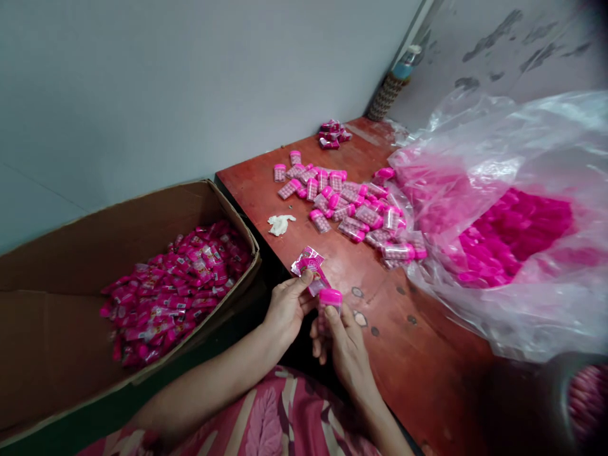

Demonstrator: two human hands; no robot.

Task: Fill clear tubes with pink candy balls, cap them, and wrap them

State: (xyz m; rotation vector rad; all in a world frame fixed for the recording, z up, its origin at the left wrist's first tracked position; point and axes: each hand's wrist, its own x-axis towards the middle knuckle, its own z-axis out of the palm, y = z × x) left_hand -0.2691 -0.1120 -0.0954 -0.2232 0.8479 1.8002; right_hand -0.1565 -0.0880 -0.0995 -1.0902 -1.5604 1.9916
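My left hand [287, 311] pinches a shiny pink printed wrapper sleeve [311, 269] between thumb and fingers, over the table's near edge. Beside it, my right hand [346, 345] grips a small clear bottle with a bright pink cap [330, 297], held upright with small balls inside. The sleeve's lower end is close to the bottle cap; whether they touch I cannot tell. Ahead of both hands, several like bottles [349, 201] lie in a loose pile, most on their sides.
A cardboard box [38, 316] at left holds many pink wrapped packs [175, 291]. On the red table [285, 253] are a crumpled white scrap [281, 224] and a few wrappers [334, 134]. A plastic bag of pink caps [517, 237], a dark container [536, 399] and a bottle [394, 82] stand rightward.
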